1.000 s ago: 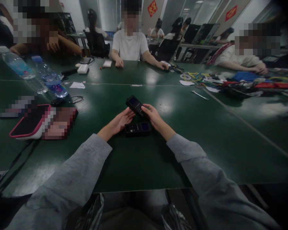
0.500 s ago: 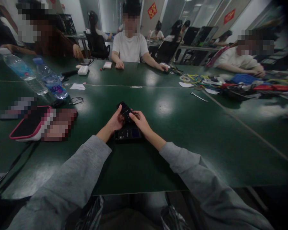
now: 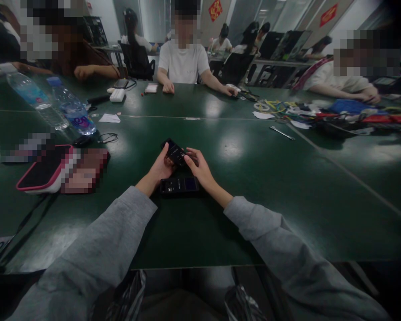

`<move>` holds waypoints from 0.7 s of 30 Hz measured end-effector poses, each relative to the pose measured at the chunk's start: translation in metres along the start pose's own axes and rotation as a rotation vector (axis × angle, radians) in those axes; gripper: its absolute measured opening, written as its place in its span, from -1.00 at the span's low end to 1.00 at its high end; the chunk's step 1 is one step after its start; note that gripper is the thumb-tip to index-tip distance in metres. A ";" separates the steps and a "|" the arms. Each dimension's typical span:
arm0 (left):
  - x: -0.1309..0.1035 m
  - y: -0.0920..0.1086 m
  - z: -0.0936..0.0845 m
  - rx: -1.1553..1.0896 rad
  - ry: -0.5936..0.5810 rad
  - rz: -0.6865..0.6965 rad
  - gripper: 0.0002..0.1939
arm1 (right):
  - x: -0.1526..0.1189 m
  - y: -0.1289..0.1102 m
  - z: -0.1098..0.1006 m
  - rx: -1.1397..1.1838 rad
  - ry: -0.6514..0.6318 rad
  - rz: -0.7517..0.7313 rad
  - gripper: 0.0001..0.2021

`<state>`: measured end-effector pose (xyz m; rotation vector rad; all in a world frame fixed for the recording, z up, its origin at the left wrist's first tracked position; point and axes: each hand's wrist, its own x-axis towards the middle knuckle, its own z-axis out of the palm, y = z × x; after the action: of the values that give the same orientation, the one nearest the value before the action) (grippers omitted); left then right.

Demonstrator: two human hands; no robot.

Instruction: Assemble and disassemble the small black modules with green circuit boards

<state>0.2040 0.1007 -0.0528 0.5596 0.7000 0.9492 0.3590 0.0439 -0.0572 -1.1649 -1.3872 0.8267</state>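
A small black device (image 3: pixel 174 151) with a dark screen is held tilted above the green table (image 3: pixel 254 187). Its left side is gripped by my left hand (image 3: pixel 161 167), the thumb lying on its face. At its lower right end my right hand (image 3: pixel 199 169) holds on, thumb on the near edge and fingers behind. A second black device (image 3: pixel 179 184), with a dark bluish screen at its right end, lies flat just below the hands. My fingers partly hide the held device's underside.
Two water bottles (image 3: pixel 75 109), a pink-rimmed case (image 3: pixel 45 169) and a reddish box (image 3: pixel 85 171) stand at left. Tangled cables (image 3: pixel 341 118) and a metal tool (image 3: pixel 282 133) are at right. A person (image 3: pixel 183 60) sits opposite; others sit at both sides.
My right thumb has slid slightly toward the held device's lower right end, and the right fingers have lifted a little. The view has shifted slightly.
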 end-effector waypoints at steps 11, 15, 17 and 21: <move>-0.002 0.005 -0.002 -0.004 0.049 -0.074 -0.51 | -0.001 0.002 -0.004 -0.223 -0.129 -0.171 -0.26; -0.003 0.005 -0.001 -0.003 0.025 -0.059 -0.50 | -0.002 0.002 -0.004 -0.336 -0.111 -0.254 -0.30; -0.004 0.005 0.000 -0.010 0.030 -0.044 -0.49 | -0.003 0.001 -0.004 -0.363 -0.109 -0.283 -0.34; -0.007 0.006 0.004 -0.002 0.018 -0.047 -0.47 | -0.006 -0.005 -0.003 -0.378 -0.137 -0.291 -0.48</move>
<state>0.2011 0.0966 -0.0441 0.5315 0.7253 0.9121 0.3605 0.0367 -0.0536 -1.1629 -1.8316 0.4542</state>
